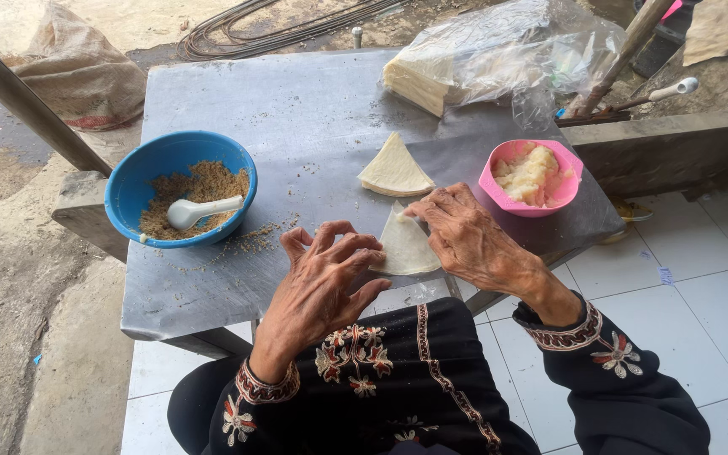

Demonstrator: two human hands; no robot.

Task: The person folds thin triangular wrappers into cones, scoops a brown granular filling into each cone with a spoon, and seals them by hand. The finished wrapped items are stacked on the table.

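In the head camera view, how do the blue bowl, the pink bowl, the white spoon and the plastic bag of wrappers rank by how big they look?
1. Plastic bag of wrappers, though it lies farthest from the camera.
2. Blue bowl.
3. Pink bowl.
4. White spoon.

Wrapper (pixel 404 247) edges under fingers (pixel 343 253) hidden (bag (pixel 507 50) contents blurred).

A black garment is worn, its long sleeves (pixel 608 371) trimmed at the cuffs (pixel 562 335) with red-and-cream embroidered bands; floral motifs are stitched just above the cuffs.
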